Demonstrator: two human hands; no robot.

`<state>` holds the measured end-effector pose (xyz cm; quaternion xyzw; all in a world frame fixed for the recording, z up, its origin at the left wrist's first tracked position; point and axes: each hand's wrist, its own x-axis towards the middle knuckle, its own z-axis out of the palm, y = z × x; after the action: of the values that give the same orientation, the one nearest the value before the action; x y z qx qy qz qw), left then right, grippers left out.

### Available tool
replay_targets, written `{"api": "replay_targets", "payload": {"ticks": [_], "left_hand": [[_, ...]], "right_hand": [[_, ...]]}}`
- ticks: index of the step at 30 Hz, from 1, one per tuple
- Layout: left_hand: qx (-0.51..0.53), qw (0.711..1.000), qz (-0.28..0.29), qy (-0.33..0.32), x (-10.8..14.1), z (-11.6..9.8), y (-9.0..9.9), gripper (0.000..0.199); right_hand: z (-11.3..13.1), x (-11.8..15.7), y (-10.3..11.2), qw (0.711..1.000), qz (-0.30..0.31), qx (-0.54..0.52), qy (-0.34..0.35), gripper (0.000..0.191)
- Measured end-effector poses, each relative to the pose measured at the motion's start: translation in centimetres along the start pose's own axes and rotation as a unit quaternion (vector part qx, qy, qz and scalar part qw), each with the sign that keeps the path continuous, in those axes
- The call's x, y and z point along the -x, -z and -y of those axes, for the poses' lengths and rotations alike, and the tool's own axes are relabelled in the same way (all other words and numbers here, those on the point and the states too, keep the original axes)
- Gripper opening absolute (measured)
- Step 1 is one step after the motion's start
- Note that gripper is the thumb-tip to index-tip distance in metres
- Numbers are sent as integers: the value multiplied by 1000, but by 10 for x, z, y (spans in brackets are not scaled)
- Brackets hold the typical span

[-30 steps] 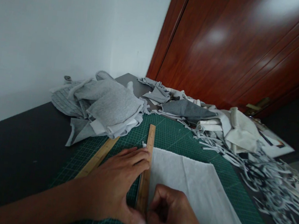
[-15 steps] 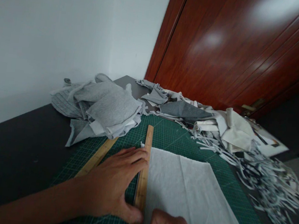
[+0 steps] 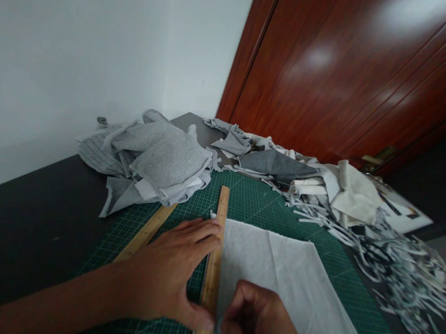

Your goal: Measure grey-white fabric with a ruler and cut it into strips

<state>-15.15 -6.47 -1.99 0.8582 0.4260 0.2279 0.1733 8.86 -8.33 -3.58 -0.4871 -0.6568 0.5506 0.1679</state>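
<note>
A wooden ruler (image 3: 213, 274) lies lengthwise along the left edge of a light grey piece of fabric (image 3: 285, 283). My left hand (image 3: 171, 274) rests on the ruler with its fingers spread, fingertips pressing near its upper part and the thumb lower down. A thin strip of the fabric shows at the ruler's left side. Just right of the ruler, my right hand (image 3: 264, 326) is closed in a pinch over the fabric. A small greyish bit shows at its fingertips, but what it holds is mostly hidden.
Beneath everything lies a green cutting mat (image 3: 267, 202) on a dark table (image 3: 28, 230). A second wooden ruler (image 3: 145, 233) sits left of my hand. Grey fabric is heaped (image 3: 163, 154) at the back left; more folded pieces (image 3: 276, 165) and cut strips (image 3: 404, 281) line the right.
My right hand has moved up along the ruler's right side, away from the bottom edge of the view. My left hand and the ruler stay in place.
</note>
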Motion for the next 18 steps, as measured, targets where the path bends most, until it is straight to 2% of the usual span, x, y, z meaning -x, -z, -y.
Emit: {"api": "replay_targets", "payload": {"ticks": [11, 14, 18], "left_hand": [[2, 1000, 7, 4, 0, -1, 1, 89], [0, 1000, 15, 13, -1, 0, 1, 89], [-1, 999, 30, 28, -2, -3, 3, 92]], "right_hand": [[11, -8, -5, 999, -19, 34, 18, 14], [2, -3, -5, 999, -11, 44, 16, 13], [-21, 2, -10, 999, 39, 19, 17, 17]]}}
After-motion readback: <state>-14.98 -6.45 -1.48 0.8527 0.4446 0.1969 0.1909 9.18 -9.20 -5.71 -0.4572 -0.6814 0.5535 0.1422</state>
